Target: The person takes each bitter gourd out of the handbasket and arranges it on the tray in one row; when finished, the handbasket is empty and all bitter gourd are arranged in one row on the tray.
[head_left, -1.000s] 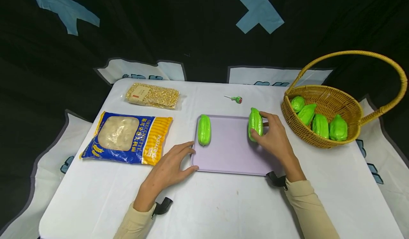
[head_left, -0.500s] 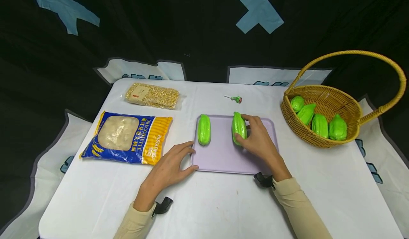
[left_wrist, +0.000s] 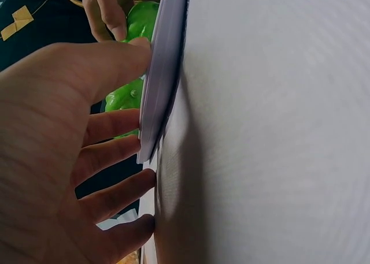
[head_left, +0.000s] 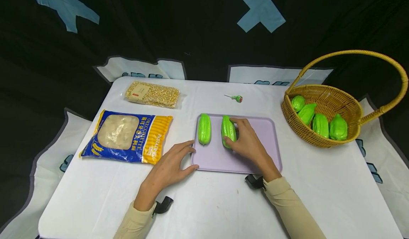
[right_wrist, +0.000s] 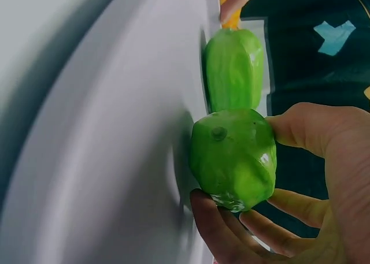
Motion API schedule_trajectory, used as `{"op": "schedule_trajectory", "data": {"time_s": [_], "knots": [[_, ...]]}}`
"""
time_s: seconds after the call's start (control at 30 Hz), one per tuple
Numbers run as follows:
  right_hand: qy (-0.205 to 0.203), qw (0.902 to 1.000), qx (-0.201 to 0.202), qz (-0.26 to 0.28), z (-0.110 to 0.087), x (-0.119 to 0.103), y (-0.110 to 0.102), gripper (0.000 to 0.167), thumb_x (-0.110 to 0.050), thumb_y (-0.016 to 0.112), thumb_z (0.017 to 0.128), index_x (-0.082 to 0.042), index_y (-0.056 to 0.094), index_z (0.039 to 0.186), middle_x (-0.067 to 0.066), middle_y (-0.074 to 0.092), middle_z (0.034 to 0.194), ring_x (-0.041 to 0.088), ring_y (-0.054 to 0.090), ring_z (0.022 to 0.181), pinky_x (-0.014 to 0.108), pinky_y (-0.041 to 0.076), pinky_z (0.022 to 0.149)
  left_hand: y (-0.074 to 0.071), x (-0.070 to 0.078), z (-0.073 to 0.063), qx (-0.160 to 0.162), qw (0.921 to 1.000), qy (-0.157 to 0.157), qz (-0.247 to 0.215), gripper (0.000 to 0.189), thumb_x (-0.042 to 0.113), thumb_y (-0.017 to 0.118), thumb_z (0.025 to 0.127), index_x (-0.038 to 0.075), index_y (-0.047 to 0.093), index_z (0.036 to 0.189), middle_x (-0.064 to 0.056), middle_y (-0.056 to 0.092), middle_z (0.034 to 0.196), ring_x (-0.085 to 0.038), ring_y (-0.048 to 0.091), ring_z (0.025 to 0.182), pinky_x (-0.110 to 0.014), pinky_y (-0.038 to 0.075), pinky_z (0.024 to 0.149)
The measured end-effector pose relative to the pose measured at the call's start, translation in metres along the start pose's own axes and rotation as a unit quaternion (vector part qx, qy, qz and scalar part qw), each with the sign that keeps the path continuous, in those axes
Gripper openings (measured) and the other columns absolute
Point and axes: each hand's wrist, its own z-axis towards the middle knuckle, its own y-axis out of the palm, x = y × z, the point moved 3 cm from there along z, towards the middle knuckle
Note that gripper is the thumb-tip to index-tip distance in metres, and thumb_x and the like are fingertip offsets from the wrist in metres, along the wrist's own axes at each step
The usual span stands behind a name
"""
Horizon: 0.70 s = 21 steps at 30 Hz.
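My right hand grips a glossy, ribbed green papaya between thumb and fingers, over the middle of a lilac tray. In the right wrist view the held papaya shows its blunt end, and a narrow gap seems to part it from the tray surface. A second green papaya lies lengthwise on the tray's left side. My left hand rests at the tray's left edge. There the thumb and some fingertips touch the rim, with the fingers spread and relaxed in the left wrist view.
A wicker basket with a tall handle stands at the right, holding several green papayas. Left of the tray lie a blue and yellow pasta bag and a bag of yellow kernels. Behind the tray is a lollipop.
My right hand has carried the papaya leftward across the tray, closer to the other papaya. My left hand has stayed at the tray's edge.
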Motion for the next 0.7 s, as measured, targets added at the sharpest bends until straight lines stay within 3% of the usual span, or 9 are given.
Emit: {"op": "schedule_trajectory", "data": {"time_s": [0.13, 0.37, 0.7], "knots": [[-0.002, 1.0, -0.001, 0.002, 0.004, -0.007, 0.005, 0.076, -0.025, 0.085, 0.089, 0.001, 0.052, 0.154, 0.025, 0.056, 0.142, 0.035, 0.061, 0.116, 0.053, 0.056, 0.102, -0.001, 0.0, 0.0, 0.001, 1.0, 0.0, 0.001, 0.052, 0.04, 0.088, 0.091, 0.01, 0.071, 0.13, -0.009, 0.057, 0.158, -0.031, 0.057, 0.142, -0.046, 0.046, 0.122], [0.003, 1.0, -0.009, 0.0, 0.011, -0.018, 0.012, 0.076, -0.027, 0.084, 0.092, -0.002, 0.051, 0.156, 0.024, 0.052, 0.153, 0.038, 0.056, 0.134, 0.056, 0.051, 0.114, -0.002, -0.001, 0.0, 0.0, 1.0, -0.001, 0.002, 0.052, 0.04, 0.088, 0.091, 0.01, 0.071, 0.13, -0.009, 0.056, 0.159, -0.031, 0.056, 0.143, -0.046, 0.046, 0.123], [0.021, 0.9996, -0.017, -0.004, 0.016, -0.022, 0.019, 0.077, -0.03, 0.083, 0.093, -0.003, 0.049, 0.157, 0.025, 0.051, 0.153, 0.039, 0.057, 0.135, 0.056, 0.051, 0.115, -0.002, -0.001, -0.001, -0.001, 1.0, -0.002, 0.001, 0.052, 0.04, 0.088, 0.091, 0.011, 0.071, 0.13, -0.009, 0.057, 0.159, -0.03, 0.057, 0.142, -0.046, 0.046, 0.122]]}}
